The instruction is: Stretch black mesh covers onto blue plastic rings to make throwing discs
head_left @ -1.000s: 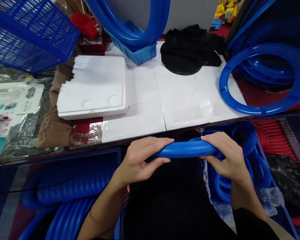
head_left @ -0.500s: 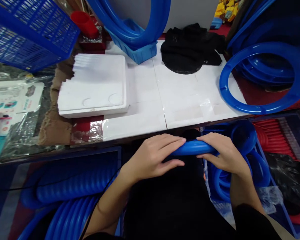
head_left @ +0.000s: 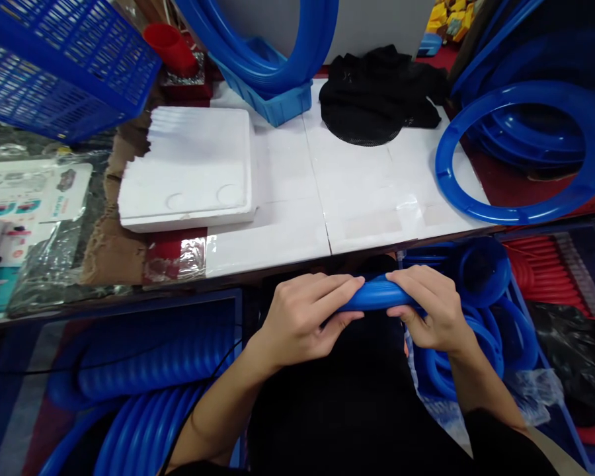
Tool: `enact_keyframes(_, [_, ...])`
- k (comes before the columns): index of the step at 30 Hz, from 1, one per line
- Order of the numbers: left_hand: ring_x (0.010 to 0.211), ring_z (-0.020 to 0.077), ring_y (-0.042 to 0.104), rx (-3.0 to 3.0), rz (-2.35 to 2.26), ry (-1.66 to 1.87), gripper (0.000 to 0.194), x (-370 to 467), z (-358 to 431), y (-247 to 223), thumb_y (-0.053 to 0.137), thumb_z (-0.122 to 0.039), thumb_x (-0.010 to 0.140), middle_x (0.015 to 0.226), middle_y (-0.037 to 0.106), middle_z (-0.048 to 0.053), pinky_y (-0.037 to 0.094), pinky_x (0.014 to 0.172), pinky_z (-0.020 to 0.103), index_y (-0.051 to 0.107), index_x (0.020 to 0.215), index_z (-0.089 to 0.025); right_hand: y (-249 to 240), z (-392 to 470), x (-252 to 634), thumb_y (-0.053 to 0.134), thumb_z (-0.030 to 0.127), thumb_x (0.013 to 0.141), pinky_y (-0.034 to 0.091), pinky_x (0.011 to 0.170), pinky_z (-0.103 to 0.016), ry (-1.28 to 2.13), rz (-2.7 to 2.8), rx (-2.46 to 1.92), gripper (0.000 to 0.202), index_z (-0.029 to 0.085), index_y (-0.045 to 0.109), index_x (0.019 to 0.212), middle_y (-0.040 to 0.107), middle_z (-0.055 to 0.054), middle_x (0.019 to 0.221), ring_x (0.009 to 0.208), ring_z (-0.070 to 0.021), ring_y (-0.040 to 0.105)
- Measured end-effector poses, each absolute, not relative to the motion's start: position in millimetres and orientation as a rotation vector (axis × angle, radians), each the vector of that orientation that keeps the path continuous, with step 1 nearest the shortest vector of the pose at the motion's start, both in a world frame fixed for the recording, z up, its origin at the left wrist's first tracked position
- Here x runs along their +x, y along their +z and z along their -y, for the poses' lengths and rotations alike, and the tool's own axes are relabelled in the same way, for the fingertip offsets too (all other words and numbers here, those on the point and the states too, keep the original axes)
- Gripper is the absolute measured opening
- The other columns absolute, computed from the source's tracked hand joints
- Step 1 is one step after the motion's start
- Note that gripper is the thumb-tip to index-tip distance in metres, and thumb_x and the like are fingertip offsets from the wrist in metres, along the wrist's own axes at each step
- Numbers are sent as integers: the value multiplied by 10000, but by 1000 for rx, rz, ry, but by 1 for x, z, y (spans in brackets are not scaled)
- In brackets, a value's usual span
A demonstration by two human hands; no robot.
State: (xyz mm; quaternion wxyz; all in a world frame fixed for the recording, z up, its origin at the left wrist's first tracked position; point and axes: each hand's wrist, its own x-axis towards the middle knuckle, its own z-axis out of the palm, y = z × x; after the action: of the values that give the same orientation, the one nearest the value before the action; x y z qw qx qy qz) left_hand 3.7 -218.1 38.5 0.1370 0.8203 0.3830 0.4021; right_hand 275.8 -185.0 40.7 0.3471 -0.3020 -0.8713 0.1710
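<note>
Just in front of the table's near edge, a blue plastic ring point(head_left: 375, 295) is held level, seen edge-on. My left hand point(head_left: 310, 314) grips its left side, fingers over the top and thumb beneath. On the other side my right hand point(head_left: 432, 305) pinches it the same way, fingertips above and thumb below. Both palms hide the ends of the ring, and only the stretch between the hands shows.
A white foam block point(head_left: 191, 165) and a black cloth point(head_left: 377, 96) lie on the white tabletop point(head_left: 297, 231). Blue rings stand in a small blue tray point(head_left: 277, 109). Another blue ring point(head_left: 449, 185) overhangs at right. Crates of blue rings point(head_left: 149, 370) and red rings point(head_left: 550, 264) flank my body.
My fingers and thumbs have closed more tightly on the blue ring. My left thumb has risen to its underside, and my right thumb has bent in beneath it.
</note>
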Motion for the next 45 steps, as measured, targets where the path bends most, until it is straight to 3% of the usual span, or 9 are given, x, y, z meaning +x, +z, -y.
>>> enact_keyframes(9, [1110, 259, 786, 2303, -1037, 1118, 477, -13, 218, 36, 776, -279, 988, 1283, 797, 129, 628, 913, 371, 666, 1445, -199, 49, 175, 275, 830, 344, 956, 602, 956, -440, 432, 2346, -717, 552, 173, 632, 1442, 772, -150, 1255, 1118, -295, 752])
enact_keyframes(15, [1088, 258, 786, 2358, -1059, 1070, 463, -16, 219, 45, 743, -265, 1008, 1272, 794, 135, 634, 921, 378, 659, 1455, -178, 50, 179, 267, 773, 273, 994, 590, 991, -481, 454, 2371, -709, 552, 183, 589, 1506, 755, -151, 1300, 1158, -303, 729])
enact_keyframes(19, [1106, 260, 791, 2338, -1051, 1097, 483, -16, 220, 45, 751, -255, 1002, 1305, 793, 132, 638, 912, 372, 653, 1470, -189, 51, 188, 255, 764, 336, 1006, 552, 1044, -523, 298, 2412, -756, 591, 148, 561, 1528, 735, -179, 1373, 1240, -344, 701])
enact_keyframes(25, [1059, 288, 798, 2347, -1080, 1167, 500, -9, 226, 39, 786, -220, 957, 1292, 799, 142, 637, 870, 409, 669, 1440, -162, 45, 195, 245, 707, 321, 1047, 510, 926, -492, 241, 2298, -786, 390, 134, 650, 1385, 792, -144, 1200, 1053, -296, 745])
enact_keyframes(30, [1075, 293, 788, 2293, -1092, 1226, 518, -6, 227, 31, 795, -193, 937, 1302, 794, 146, 629, 907, 426, 672, 1440, -172, 45, 200, 238, 701, 299, 1045, 453, 925, -506, 203, 2214, -847, 334, 144, 672, 1339, 800, -127, 1160, 1005, -286, 755])
enact_keyframes(34, [1115, 269, 791, 2224, -1054, 1215, 499, -15, 219, 28, 810, -211, 939, 1305, 799, 124, 623, 959, 378, 696, 1424, -198, 47, 194, 239, 763, 317, 1010, 478, 973, -494, 263, 2269, -903, 427, 198, 652, 1405, 797, -105, 1228, 1062, -282, 761])
enact_keyframes(38, [1161, 260, 784, 1981, -1156, 1241, 439, -35, 216, 22, 788, -217, 961, 1308, 805, 83, 598, 1056, 359, 741, 1396, -247, 40, 174, 263, 833, 450, 945, 529, 1078, -499, 396, 2163, -1084, 611, 257, 621, 1484, 753, -115, 1348, 1234, -328, 714])
enact_keyframes(45, [1129, 303, 782, 1747, -1169, 1384, 377, -63, 218, 1, 763, -316, 958, 1249, 817, 89, 626, 996, 406, 776, 1330, -253, 27, 154, 301, 786, 414, 979, 589, 1093, -442, 692, 2042, -1106, 452, 275, 690, 1399, 757, -83, 1315, 1214, -303, 729])
